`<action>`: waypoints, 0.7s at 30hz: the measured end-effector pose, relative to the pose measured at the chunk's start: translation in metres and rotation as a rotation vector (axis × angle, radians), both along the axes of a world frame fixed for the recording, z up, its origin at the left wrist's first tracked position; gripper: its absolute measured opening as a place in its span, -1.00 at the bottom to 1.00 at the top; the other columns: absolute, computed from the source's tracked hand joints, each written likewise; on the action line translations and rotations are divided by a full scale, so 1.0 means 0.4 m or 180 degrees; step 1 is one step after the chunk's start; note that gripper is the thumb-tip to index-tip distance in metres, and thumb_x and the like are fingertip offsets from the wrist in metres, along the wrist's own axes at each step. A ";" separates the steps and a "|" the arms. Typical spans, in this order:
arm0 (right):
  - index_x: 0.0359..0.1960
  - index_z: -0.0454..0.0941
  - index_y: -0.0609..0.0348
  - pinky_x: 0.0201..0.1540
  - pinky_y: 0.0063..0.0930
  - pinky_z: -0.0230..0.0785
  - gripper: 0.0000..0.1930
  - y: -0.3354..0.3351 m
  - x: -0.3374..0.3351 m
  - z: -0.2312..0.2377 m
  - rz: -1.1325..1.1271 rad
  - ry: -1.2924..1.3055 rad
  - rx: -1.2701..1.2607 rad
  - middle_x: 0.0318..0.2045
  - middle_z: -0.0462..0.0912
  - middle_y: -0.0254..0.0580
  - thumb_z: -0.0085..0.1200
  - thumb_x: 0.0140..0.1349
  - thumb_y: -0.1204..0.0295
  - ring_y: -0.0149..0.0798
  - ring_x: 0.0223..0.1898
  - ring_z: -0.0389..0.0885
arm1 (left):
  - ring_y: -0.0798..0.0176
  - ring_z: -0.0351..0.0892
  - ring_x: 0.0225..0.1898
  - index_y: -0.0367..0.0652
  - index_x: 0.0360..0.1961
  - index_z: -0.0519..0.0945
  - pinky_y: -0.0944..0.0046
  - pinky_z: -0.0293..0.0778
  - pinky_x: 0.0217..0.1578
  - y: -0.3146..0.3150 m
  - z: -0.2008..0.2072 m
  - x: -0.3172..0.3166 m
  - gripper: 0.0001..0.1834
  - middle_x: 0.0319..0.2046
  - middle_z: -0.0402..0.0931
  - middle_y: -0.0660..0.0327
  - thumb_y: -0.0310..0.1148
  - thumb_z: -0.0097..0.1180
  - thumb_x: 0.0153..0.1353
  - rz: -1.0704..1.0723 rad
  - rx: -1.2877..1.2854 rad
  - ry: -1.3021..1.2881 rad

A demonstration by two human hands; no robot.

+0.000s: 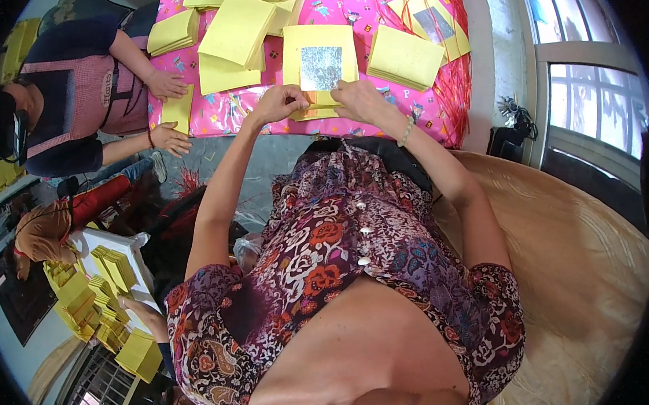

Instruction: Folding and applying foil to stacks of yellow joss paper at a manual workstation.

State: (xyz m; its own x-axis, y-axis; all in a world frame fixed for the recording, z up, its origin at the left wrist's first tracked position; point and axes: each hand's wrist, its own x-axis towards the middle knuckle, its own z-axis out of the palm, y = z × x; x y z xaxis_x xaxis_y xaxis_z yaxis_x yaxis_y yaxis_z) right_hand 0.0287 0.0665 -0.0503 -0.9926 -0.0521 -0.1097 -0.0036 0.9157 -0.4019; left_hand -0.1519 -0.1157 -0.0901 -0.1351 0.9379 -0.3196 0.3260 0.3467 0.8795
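Note:
A yellow paper sheet (pixel 296 48) with a silver square on it lies before me, its near edge folded over in a strip. At the left end of that strip, my left hand (pixel 281 104) pinches the paper between thumb and fingers. My right hand (pixel 365 103) grips the right end the same way, a beaded bracelet on its wrist. Just right of it lies a stack of folded yellow paper (pixel 405 57). Beyond that is another yellow sheet (pixel 454 40) with a silver square, partly under red strings (pixel 459 85).
More yellow paper stacks (pixel 232 30) cover the far left of the pink patterned tablecloth (pixel 224 116). At the left, a co-worker's hands (pixel 167 86) rest by a yellow paper (pixel 179 111). Other people handle yellow bundles at a white table (pixel 132 245) lower left. A window stands at the right.

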 end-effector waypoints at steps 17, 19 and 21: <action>-0.32 0.51 0.20 -0.24 -0.15 0.40 -0.78 0.076 0.012 0.045 -0.0062 0.0207 -0.1207 -0.43 0.53 -0.04 0.11 0.17 0.29 0.00 -0.28 0.56 | -0.06 0.36 0.03 -0.11 0.11 0.42 0.11 0.30 0.12 -0.020 0.059 -0.050 -0.26 0.05 0.45 0.12 -0.43 0.31 -0.25 -0.0029 0.0892 0.1826; -0.25 0.54 0.15 -0.17 -0.20 0.42 -0.74 0.087 0.008 0.053 -0.0211 -0.0061 -0.1461 -0.35 0.57 -0.04 0.16 0.14 0.24 0.00 -0.24 0.57 | -0.06 0.38 0.01 -0.13 0.08 0.45 0.10 0.32 0.09 -0.009 0.054 -0.053 -0.33 0.00 0.48 0.10 -0.45 0.29 -0.18 0.0144 0.1054 0.1718; -0.22 0.54 0.16 -0.14 -0.21 0.42 -0.69 0.097 0.020 0.063 -0.0279 0.0151 -0.1655 -0.32 0.57 -0.04 0.18 0.11 0.22 0.00 -0.22 0.57 | -0.07 0.43 -0.06 -0.20 -0.03 0.50 0.06 0.35 0.04 0.000 0.048 -0.049 -0.58 -0.13 0.54 0.05 -0.28 0.19 0.08 0.0596 0.1120 0.1427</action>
